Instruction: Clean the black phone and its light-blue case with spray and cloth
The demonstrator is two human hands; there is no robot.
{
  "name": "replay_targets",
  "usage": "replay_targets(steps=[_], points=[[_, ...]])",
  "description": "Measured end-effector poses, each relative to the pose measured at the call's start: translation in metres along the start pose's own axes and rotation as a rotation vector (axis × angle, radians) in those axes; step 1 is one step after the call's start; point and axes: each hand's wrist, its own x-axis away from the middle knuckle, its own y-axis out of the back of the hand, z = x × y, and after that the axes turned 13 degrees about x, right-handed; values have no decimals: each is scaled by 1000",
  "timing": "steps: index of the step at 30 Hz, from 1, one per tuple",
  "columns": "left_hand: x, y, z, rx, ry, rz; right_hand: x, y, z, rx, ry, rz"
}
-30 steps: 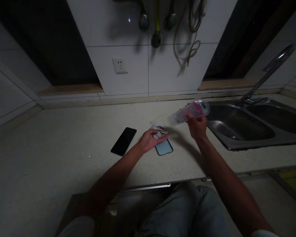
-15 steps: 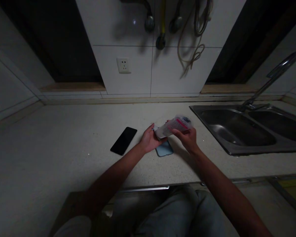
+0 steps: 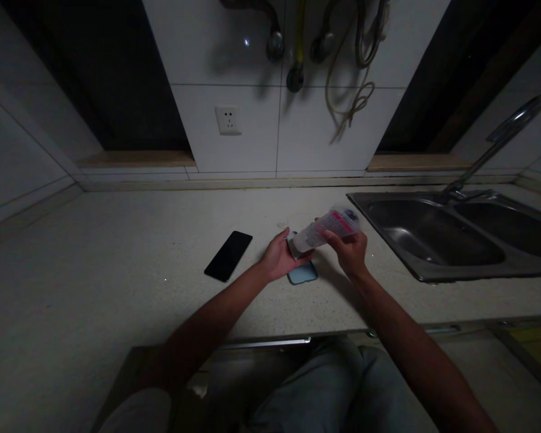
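Over the counter I hold a clear plastic pack with a pink band and small print, tilted with its right end higher. My right hand grips its upper right end, thumb across the front. My left hand cups the lower left end, with its thumb up and its fingers underneath. A light-blue phone case or phone lies on the counter beneath my hands, partly hidden by them. To the left of my left hand, a black phone lies flat.
A steel double sink with a tall faucet is set into the counter on the right. A wall socket, pipe valves and a looped cord are on the tiled wall behind.
Both hands and the pack have shifted slightly to the right. The pack remains tilted between them, and the phone stays in place.
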Motion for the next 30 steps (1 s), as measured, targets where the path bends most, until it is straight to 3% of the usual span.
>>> replay_targets(steps=[3, 13, 22, 30], points=[[0, -1, 0, -13, 0, 12, 0, 0, -1, -34, 7, -34], [2, -4, 3, -24, -1, -24, 0, 7, -12, 146, -19, -83], [3, -5, 3, -36, 0, 3, 3, 5, -8, 155, 30, 54], [3, -2, 2, -38, 5, -13, -4, 10, -17, 105, -9, -165]])
